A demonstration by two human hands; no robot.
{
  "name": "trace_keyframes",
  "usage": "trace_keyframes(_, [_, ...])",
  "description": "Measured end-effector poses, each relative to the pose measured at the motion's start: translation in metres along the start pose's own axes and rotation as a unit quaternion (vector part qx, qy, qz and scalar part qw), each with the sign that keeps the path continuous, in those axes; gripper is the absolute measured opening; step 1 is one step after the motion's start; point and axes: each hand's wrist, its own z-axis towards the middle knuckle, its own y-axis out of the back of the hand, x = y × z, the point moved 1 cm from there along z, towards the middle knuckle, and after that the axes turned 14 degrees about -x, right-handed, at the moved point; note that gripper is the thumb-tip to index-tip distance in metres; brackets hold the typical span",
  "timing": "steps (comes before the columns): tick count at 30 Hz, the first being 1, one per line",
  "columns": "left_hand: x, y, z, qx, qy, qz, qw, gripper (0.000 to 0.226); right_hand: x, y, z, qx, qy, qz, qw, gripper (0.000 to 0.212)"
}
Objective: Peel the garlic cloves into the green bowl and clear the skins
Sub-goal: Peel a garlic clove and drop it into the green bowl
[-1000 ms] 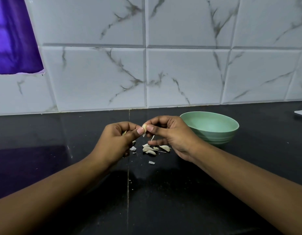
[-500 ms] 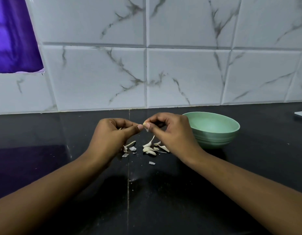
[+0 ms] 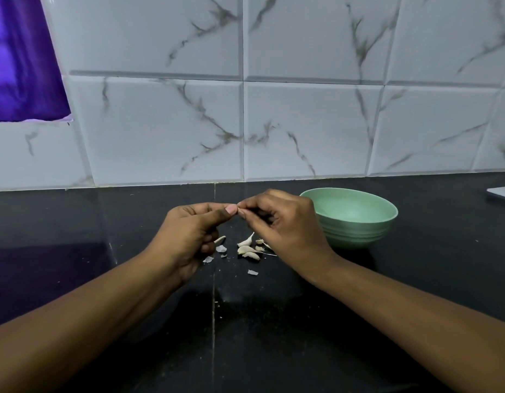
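My left hand and my right hand meet fingertip to fingertip above the black counter. Between the thumbs and forefingers they pinch a small garlic clove, almost wholly hidden by the fingers. Below the hands lies a small heap of garlic cloves and skins, with thin skin flakes scattered to its left and front. The green bowl stands just right of my right hand; no clove shows in the part of its inside I can see.
A marble-patterned tiled wall rises behind the counter. A purple cloth hangs at the upper left. The corner of a white flat object shows at the right edge.
Both hands have drawn closer together and lifted slightly. A pale curled skin and a few flakes now lie on the counter below my left hand. The clove is more hidden by my fingertips.
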Motion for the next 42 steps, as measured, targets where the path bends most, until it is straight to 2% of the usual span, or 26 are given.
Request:
trace_keyframes(16, [0.013, -0.009, -0.009, -0.051, 0.023, -0.032, 0.998, 0.015, -0.001, -0.005, -0.004, -0.005, -0.048, 0.041, 0.998, 0.008])
trace_keyframes(26, [0.002, -0.004, -0.009, 0.006, -0.028, 0.006, 1.000, 0.013, -0.008, 0.000, -0.001, -0.005, -0.106, 0.102, 0.989, 0.012])
trace_keyframes(32, [0.000, -0.003, -0.007, -0.005, -0.028, 0.028, 0.999, 0.033, -0.008, 0.000, -0.002, 0.014, -0.068, 0.080, 0.994, 0.011])
trace_keyframes(37, [-0.001, -0.002, -0.007, -0.022, -0.011, 0.045, 0.999, 0.016, -0.006, 0.001, -0.001, 0.025, -0.012, 0.057, 0.998, 0.009])
trace_keyframes(42, [0.001, -0.003, -0.005, -0.046, 0.055, 0.019, 0.997, 0.015, -0.003, -0.002, -0.003, 0.033, 0.032, 0.034, 0.998, 0.006])
